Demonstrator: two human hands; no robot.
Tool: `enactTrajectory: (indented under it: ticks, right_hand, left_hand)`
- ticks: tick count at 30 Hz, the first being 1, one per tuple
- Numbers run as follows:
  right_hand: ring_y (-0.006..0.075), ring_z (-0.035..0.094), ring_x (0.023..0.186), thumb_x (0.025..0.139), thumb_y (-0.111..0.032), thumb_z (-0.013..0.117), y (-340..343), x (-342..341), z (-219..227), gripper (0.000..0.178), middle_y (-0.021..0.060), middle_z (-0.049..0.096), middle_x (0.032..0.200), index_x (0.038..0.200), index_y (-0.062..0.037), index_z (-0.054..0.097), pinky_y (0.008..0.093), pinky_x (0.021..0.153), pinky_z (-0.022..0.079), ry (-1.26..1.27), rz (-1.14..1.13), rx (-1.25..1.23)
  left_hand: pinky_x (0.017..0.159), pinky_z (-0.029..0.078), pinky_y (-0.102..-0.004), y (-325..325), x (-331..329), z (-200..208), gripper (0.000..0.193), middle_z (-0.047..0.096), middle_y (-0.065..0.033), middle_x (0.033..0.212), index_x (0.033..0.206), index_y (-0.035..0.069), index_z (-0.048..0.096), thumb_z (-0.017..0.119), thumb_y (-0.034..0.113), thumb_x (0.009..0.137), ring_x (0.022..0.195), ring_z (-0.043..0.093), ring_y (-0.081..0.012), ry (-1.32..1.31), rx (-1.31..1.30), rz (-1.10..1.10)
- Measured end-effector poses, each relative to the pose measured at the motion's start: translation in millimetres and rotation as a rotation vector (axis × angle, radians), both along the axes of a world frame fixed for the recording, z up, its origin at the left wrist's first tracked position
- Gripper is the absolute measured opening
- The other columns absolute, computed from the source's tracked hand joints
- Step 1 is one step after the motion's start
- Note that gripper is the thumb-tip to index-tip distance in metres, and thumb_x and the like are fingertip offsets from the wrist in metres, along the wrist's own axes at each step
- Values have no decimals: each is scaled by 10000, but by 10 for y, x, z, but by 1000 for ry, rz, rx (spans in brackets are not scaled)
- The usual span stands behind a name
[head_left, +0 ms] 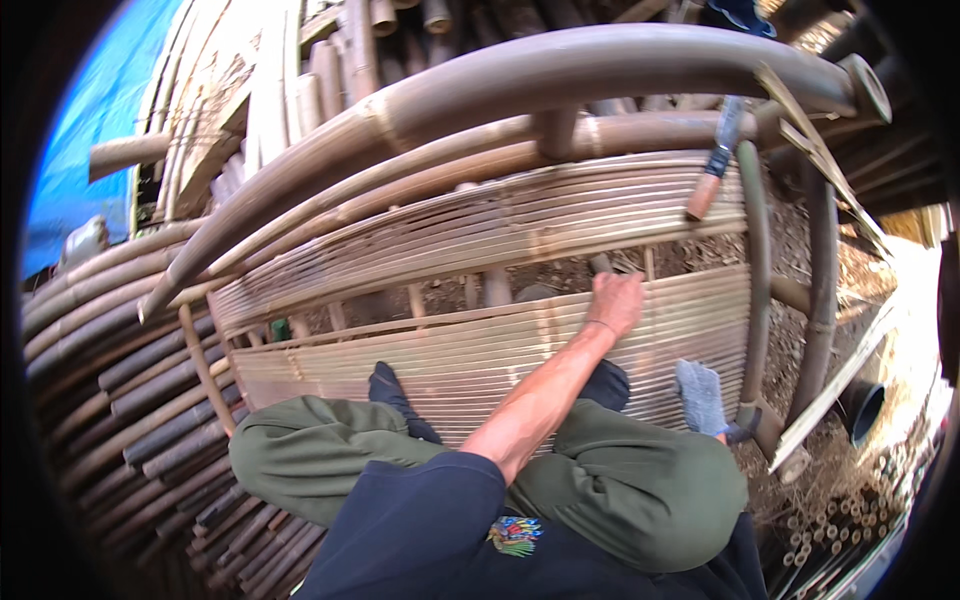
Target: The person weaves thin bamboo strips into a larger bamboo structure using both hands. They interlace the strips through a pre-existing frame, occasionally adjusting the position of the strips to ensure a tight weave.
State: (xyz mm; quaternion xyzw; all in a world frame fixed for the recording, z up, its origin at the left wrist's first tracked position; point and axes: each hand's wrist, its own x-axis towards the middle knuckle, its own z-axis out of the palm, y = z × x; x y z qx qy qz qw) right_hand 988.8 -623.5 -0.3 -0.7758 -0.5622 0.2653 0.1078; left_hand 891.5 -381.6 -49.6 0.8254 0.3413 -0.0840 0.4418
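My left hand [616,302], bare with a thin dark band at the wrist, reaches across to the far edge of a panel of thin bamboo slats [480,365]. Its fingers are closed, and a short dark end sticks out beyond them; what they grip I cannot make out. A grey-blue knit glove [700,392] shows over the panel's right end, seemingly on my right hand, with the arm hidden behind my knee. Its fingers do not show clearly. Past a gap lies a second slatted panel [520,222]. A wooden-handled tool with blue wrapping [708,180] rests across it.
A thick curved bamboo pole [560,72] spans the far side of the frame. A bamboo upright [756,290] bounds the right end, with split strips [830,385] beyond. Stacked poles [150,420] lie left, below a blue tarp [95,130]. A dark shoe [395,395] rests against the panel.
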Motion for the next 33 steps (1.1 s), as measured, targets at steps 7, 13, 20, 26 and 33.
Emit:
enactTrajectory:
  ticks: [7, 13, 20, 26, 33]
  right_hand:
    - [80, 521, 593, 1006, -330, 468, 289, -425, 571, 292, 33, 616, 882, 991, -71, 603, 268, 547, 448, 867, -1380, 40]
    - [143, 557, 688, 968, -278, 508, -436, -938, 696, 245, 67, 618, 953, 1055, -68, 599, 302, 628, 471, 419, -1329, -103]
    - [217, 600, 800, 923, -218, 554, -930, -1378, 1000, 261, 107, 620, 1036, 1130, -65, 595, 341, 722, 497, -284, -947, -498]
    - [281, 637, 896, 884, -167, 594, 915, -1448, 804, 327, 142, 622, 1107, 1194, -61, 591, 375, 803, 519, -190, -626, -1]
    - [353, 630, 1041, 903, -169, 545, 2565, -1220, 317, 365, 155, 604, 1206, 1266, -176, 586, 449, 872, 531, -68, -43, -75]
  left_hand:
    - [982, 430, -422, 503, -1278, 723, 346, 549, -132, 1150, 1153, 42, 567, 598, 54, 809, 1103, 536, -300, -462, 287, -459]
    - [954, 449, -374, 1507, -3143, 777, 352, 561, -95, 1162, 1158, 64, 579, 572, 143, 815, 1095, 548, -233, -189, 523, -867]
    - [590, 581, -408, 1784, -2790, 573, 232, 666, -136, 888, 991, -3, 659, 573, 123, 815, 828, 662, -262, 45, 495, -930]
    - [629, 577, -425, 1658, -1814, 862, 183, 669, -181, 690, 783, 33, 703, 557, 96, 873, 700, 702, -272, 96, 107, -980]
    - [509, 490, -238, 1989, -404, 2250, 216, 662, -49, 648, 929, 5, 706, 627, 206, 927, 532, 589, -94, -1094, -710, 360]
